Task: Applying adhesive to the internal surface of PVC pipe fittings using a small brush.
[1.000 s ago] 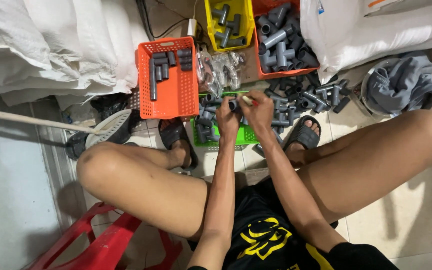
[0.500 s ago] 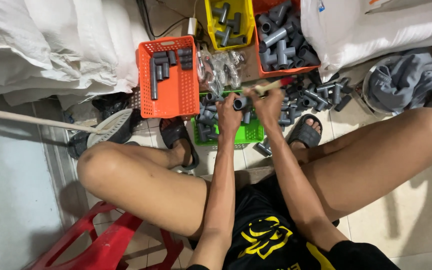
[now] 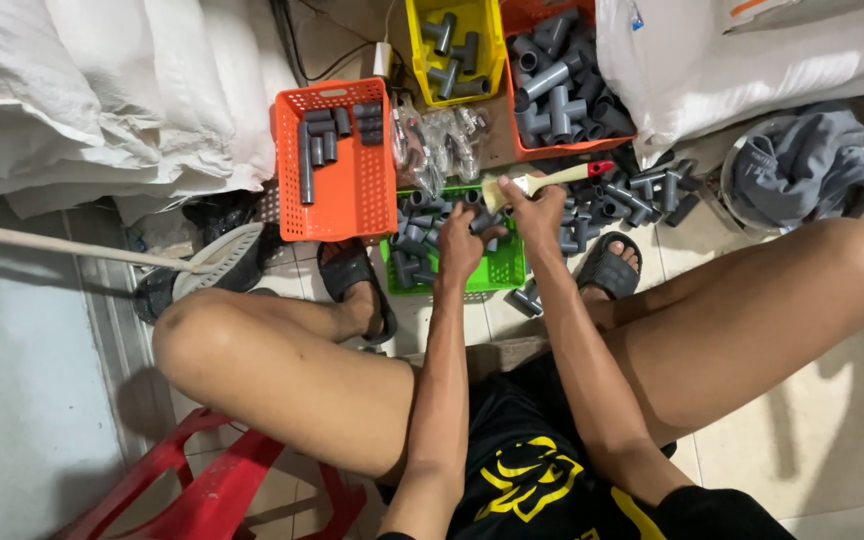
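Between the sandalled feet sits a green basket (image 3: 497,268) of grey pipe fittings; above it the left hand (image 3: 459,245) grips one grey fitting (image 3: 482,222) while the right hand (image 3: 535,205) pinches a brush (image 3: 542,180). Left of the green basket an orange basket (image 3: 352,200) holds grey pipes; beyond it stand a yellow bin (image 3: 414,50) and a red bin (image 3: 527,148) of fittings.

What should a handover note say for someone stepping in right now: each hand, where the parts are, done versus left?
Left hand: closed on a grey pipe fitting over the green basket.
Right hand: grips a paintbrush, bristles beside that fitting.
Parts: a few straight pipe pieces lie in the orange basket; loose fittings fill the green basket, the yellow bin, the red bin and the floor beside it.
Done: cannot tell which pieces are brushed.
Left: many fittings lie loose.
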